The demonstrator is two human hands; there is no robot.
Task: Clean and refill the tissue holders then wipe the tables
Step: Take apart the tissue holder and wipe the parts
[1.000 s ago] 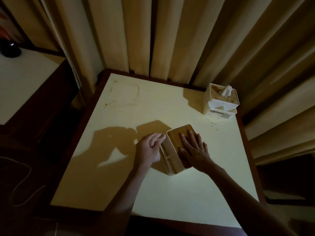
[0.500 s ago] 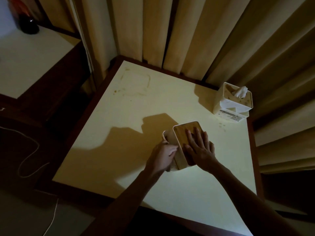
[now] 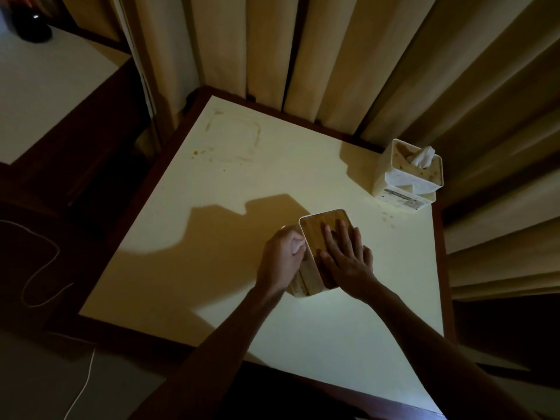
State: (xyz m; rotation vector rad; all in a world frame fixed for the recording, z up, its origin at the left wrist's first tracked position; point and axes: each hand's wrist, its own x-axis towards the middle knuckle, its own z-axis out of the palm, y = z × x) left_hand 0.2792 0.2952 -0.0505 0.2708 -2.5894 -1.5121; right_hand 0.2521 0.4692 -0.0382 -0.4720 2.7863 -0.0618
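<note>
head view: right hand (image 3: 345,262) flat on tissue holder (image 3: 318,234), left hand (image 3: 281,259) gripping.

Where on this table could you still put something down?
The near half of the table is bare, below both hands. Also the left side, between the square stain and the left hand. Crowded: the far right corner's tissue holder.

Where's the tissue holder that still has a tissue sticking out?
In the head view the tissue holder with tissue stands at the table's far right corner by the curtain, apart from both hands.
</note>
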